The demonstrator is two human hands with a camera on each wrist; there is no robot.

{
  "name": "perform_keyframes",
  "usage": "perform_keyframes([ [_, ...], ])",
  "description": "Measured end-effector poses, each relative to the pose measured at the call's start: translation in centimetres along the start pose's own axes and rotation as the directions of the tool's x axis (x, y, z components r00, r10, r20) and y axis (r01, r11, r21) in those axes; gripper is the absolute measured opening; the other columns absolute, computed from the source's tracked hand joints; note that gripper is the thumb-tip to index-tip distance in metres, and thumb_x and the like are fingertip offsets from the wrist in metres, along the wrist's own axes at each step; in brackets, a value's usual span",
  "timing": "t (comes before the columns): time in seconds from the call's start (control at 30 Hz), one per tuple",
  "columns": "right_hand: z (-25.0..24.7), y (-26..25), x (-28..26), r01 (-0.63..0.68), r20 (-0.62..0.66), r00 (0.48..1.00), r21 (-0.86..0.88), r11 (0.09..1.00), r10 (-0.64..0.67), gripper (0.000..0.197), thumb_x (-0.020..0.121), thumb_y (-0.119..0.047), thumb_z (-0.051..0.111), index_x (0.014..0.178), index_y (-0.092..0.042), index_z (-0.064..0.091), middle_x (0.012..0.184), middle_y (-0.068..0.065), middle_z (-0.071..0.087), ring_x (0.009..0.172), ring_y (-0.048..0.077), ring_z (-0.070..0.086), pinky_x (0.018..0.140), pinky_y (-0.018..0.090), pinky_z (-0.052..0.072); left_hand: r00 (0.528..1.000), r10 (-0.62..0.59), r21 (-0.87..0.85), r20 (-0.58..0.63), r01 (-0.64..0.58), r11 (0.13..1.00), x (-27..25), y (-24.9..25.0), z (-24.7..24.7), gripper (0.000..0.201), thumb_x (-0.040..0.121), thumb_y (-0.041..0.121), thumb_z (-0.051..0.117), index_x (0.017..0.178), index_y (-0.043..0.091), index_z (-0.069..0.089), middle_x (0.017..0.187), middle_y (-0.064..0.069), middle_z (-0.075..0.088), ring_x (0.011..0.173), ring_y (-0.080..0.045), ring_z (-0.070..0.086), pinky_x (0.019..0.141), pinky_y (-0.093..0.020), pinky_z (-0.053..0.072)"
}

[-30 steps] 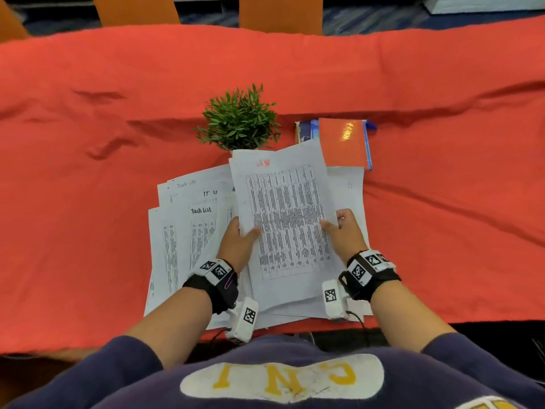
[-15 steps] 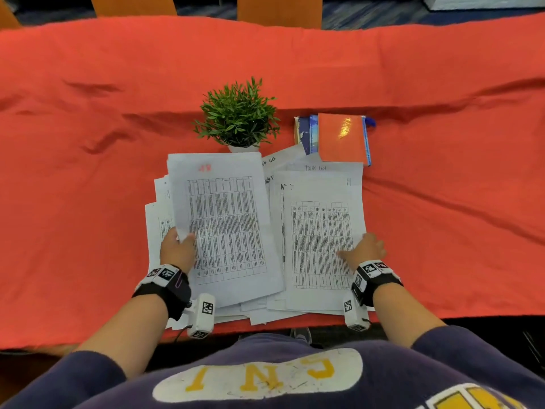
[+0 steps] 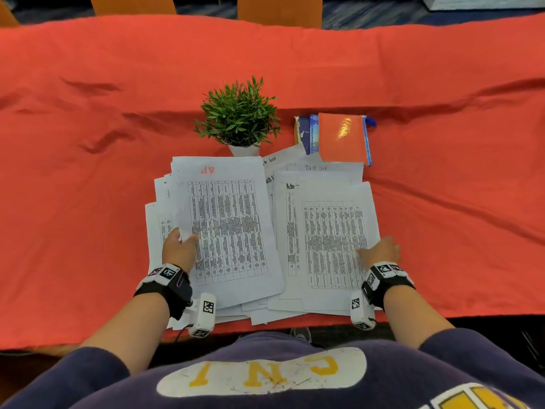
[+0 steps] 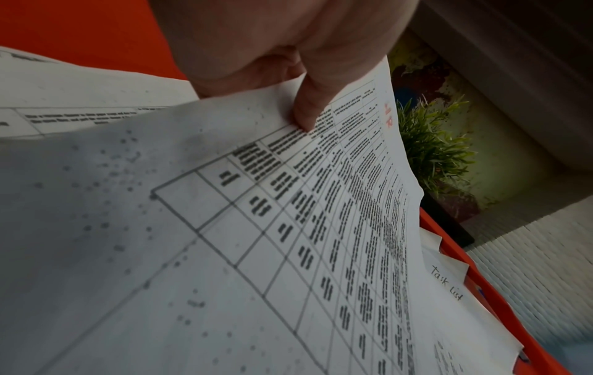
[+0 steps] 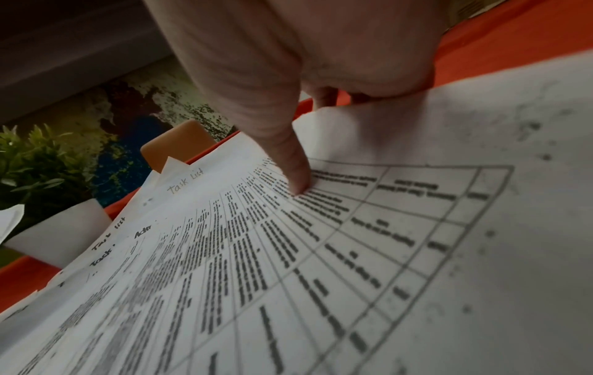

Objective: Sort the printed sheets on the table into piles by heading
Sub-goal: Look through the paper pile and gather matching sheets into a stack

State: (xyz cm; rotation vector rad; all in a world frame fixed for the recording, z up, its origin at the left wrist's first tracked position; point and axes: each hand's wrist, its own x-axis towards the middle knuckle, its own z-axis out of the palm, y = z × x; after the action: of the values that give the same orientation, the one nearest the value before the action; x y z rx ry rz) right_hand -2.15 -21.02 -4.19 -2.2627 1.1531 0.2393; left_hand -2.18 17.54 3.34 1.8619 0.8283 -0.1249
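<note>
Printed sheets lie in overlapping heaps on the red tablecloth point(image 3: 88, 202) near its front edge. My left hand point(image 3: 180, 249) pinches a table-print sheet with a red heading point(image 3: 230, 231) at its left edge, thumb on top point(image 4: 304, 111), over the left heap. My right hand point(image 3: 380, 252) pinches the right edge of the top sheet point(image 3: 333, 246) of the right heap; the thumb point(image 5: 295, 172) presses on the print and the fingers curl past the edge. Under it show a sheet headed "Adm" point(image 3: 290, 185) and sheets headed "Task list" point(image 3: 315, 167).
A small green plant in a white pot point(image 3: 239, 113) stands just behind the sheets. An orange notebook on blue books point(image 3: 342, 137) lies to its right, touching the papers. Orange chair backs point(image 3: 280, 10) stand at the table's far side.
My left hand carried the red-headed sheet from the middle over to the left heap. My right hand let it go and took the edge of the right heap's top sheet.
</note>
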Motion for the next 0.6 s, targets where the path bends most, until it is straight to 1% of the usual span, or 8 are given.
perform_keyframes([
  [0.1, -1.2, 0.7, 0.2, 0.091, -0.064, 0.995, 0.167, 0.982, -0.082, 0.014, 0.089, -0.01, 0.057, 0.1, -0.002, 0.054, 0.105, 0.021, 0.059, 0.092, 0.035, 0.058, 0.078, 0.045, 0.052, 1.0, -0.01, 0.016, -0.007, 0.01, 1.0, 0.3, 0.0, -0.1, 0.042, 0.098, 0.015, 0.048, 0.139, 0.004, 0.042, 0.145, -0.011, 0.043, 0.132, -0.029, 0.041, 0.104, -0.035, 0.033],
  [0.17, -2.4, 0.3, 0.1, 0.166, -0.048, 0.986, 0.302, 0.939, -0.159, 0.005, 0.09, -0.008, 0.056, 0.093, -0.005, 0.054, 0.088, 0.014, 0.06, 0.076, 0.027, 0.056, 0.063, 0.036, 0.047, 1.0, -0.013, 0.019, -0.004, 0.013, 1.0, 0.4, 0.1, -0.2, 0.047, 0.098, 0.017, 0.049, 0.143, 0.006, 0.037, 0.148, -0.007, 0.039, 0.135, -0.028, 0.038, 0.109, -0.038, 0.03],
  [0.23, -3.1, -0.4, -0.2, 0.243, -0.003, 0.965, 0.383, 0.891, -0.262, 0.01, 0.089, -0.006, 0.057, 0.099, -0.008, 0.058, 0.09, 0.009, 0.063, 0.08, 0.025, 0.058, 0.065, 0.032, 0.046, 1.0, -0.005, 0.015, -0.009, 0.005, 1.0, 0.5, 0.2, -0.1, 0.046, 0.098, 0.016, 0.049, 0.142, 0.006, 0.039, 0.146, -0.007, 0.041, 0.134, -0.028, 0.039, 0.109, -0.038, 0.03],
  [0.3, -3.0, -1.4, -0.5, 0.268, 0.075, 0.942, 0.416, 0.869, -0.327, 0.022, 0.088, -0.004, 0.059, 0.11, -0.007, 0.062, 0.099, 0.008, 0.066, 0.09, 0.024, 0.061, 0.077, 0.033, 0.049, 1.0, -0.005, 0.021, -0.012, 0.005, 1.0, 0.6, 0.2, -0.1, 0.044, 0.098, 0.016, 0.049, 0.14, 0.006, 0.041, 0.145, -0.01, 0.043, 0.132, -0.029, 0.041, 0.107, -0.038, 0.032],
  [0.37, -1.9, -2.1, -0.7, 0.272, 0.155, 0.925, 0.365, 0.89, -0.347, 0.024, 0.089, -0.006, 0.059, 0.113, -0.003, 0.063, 0.104, 0.009, 0.066, 0.094, 0.025, 0.063, 0.082, 0.035, 0.051, 1.0, -0.018, 0.009, -0.011, 0.018, 1.0, 0.8, 0.1, -0.2, 0.047, 0.098, 0.017, 0.05, 0.142, 0.007, 0.039, 0.147, -0.008, 0.041, 0.134, -0.028, 0.039, 0.109, -0.039, 0.031],
  [0.47, 0.6, -2.8, -1.2, 0.311, 0.198, 0.923, 0.118, 0.943, -0.329, 0.018, 0.087, -0.016, 0.059, 0.097, -0.001, 0.06, 0.106, 0.019, 0.063, 0.099, 0.035, 0.059, 0.083, 0.042, 0.052, 0.999, -0.026, -0.003, -0.018, 0.026, 1.0, 1.4, -0.4, -0.4, 0.051, 0.096, 0.02, 0.053, 0.144, 0.01, 0.037, 0.148, -0.006, 0.04, 0.137, -0.027, 0.037, 0.113, -0.039, 0.029],
  [0.53, 2.0, -2.9, -1.7, 0.309, 0.214, 0.936, -0.116, 0.944, -0.281, 0.028, 0.085, -0.025, 0.057, 0.104, -0.005, 0.059, 0.121, 0.019, 0.051, 0.113, 0.036, 0.046, 0.09, 0.044, 0.047, 1.0, -0.017, -0.003, -0.025, 0.017, 1.0, 1.6, -0.5, -0.4, 0.045, 0.096, 0.017, 0.053, 0.14, 0.01, 0.043, 0.136, -0.003, 0.05, 0.133, -0.027, 0.041, 0.109, -0.037, 0.031],
  [0.6, 2.6, -2.9, -2.1, 0.294, 0.202, 0.947, -0.23, 0.928, -0.25, 0.032, 0.084, -0.024, 0.058, 0.113, -0.009, 0.057, 0.133, 0.014, 0.038, 0.122, 0.033, 0.034, 0.095, 0.042, 0.039, 0.999, -0.005, 0.003, -0.048, 0.005, 1.0, 1.3, -0.4, -0.6, 0.041, 0.097, 0.013, 0.051, 0.137, 0.006, 0.046, 0.132, -0.005, 0.053, 0.128, -0.027, 0.046, 0.101, -0.031, 0.033],
])
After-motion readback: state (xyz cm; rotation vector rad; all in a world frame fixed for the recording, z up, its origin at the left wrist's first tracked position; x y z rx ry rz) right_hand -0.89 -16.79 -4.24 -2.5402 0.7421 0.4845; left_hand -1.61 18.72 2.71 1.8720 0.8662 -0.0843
